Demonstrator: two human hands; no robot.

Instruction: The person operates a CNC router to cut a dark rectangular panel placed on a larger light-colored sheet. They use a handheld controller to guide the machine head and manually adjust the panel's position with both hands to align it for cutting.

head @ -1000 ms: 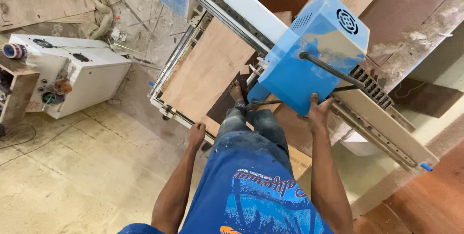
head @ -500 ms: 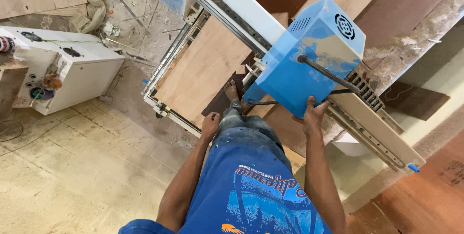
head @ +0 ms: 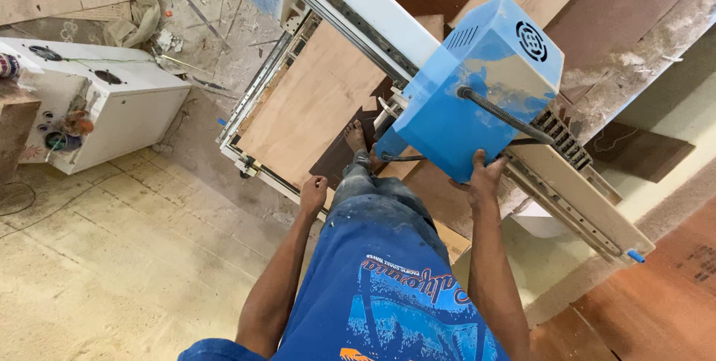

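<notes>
— Two hands: what does each do?
— Right hand [head: 485, 176], fingers open, presses the blue machine housing [head: 470, 89], far right. Left hand [head: 313, 193], fingers curled shut, holds nothing, near the plywood sheet [head: 313, 104].

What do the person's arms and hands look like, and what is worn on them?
Both forearms are bare; no sleeves reach them. The left hand and right hand wear no gloves, and I see no rings, watch or bracelets. Short blue sleeves show only near the picture's bottom edge, part of a blue shirt with a lighter printed design on the front.
</notes>
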